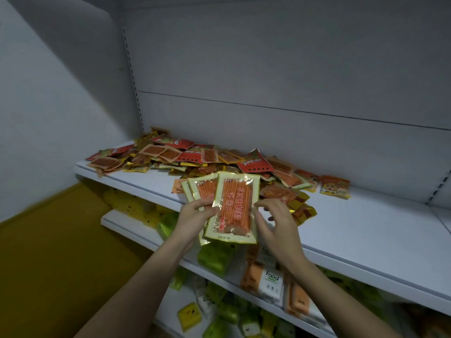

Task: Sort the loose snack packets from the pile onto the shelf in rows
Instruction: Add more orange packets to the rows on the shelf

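A pile of loose snack packets [202, 157], red, orange and yellow, covers the back left of the white shelf [353, 228]. My left hand [195, 218] grips a fanned stack of clear orange-stick packets [233, 206] with yellow-green borders, held just above the shelf's front edge. My right hand [275, 223] is at the stack's right edge, fingers curled, thumb touching the top packet's side.
The shelf's right half is bare white surface. Lower shelves hold green and yellow packs [214, 259] and orange facial tissue packs [266, 276]. A yellow floor [48, 252] lies at the left. A grey back panel [268, 69] rises behind the pile.
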`<action>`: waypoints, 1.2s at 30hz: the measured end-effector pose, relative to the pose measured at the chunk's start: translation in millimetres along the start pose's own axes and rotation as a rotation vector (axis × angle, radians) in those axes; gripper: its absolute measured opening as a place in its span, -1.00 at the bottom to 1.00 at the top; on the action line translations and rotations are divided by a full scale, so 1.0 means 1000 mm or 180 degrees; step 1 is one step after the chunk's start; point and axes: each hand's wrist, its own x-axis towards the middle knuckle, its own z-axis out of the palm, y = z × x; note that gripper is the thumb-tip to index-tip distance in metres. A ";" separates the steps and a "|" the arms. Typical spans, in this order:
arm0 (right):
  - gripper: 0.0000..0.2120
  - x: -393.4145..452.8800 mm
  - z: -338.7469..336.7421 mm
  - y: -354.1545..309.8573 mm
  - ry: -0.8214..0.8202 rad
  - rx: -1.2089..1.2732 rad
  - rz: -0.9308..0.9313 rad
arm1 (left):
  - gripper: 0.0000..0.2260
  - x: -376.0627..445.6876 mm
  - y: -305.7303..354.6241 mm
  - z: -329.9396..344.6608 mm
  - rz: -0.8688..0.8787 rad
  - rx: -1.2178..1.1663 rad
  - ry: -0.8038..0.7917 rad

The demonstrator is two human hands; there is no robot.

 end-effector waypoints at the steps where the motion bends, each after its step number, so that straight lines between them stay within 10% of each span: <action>1: -0.81 0.003 -0.003 -0.007 0.0018 0.0260 0.0599 | -0.77 -0.006 0.000 -0.002 0.0039 -0.0014 -0.0010; 6: -0.62 0.008 -0.010 -0.031 -0.0665 0.1635 0.2263 | -0.85 -0.030 -0.002 -0.006 0.0337 0.0200 -0.0265; 21: -0.37 -0.024 -0.017 -0.041 0.0073 0.1316 0.2476 | -0.55 -0.019 -0.010 0.021 0.0806 0.0367 -0.1338; 36: -0.29 -0.124 -0.193 -0.025 0.0786 0.0938 0.2691 | -0.16 -0.150 -0.001 0.179 0.0441 0.0044 -0.1906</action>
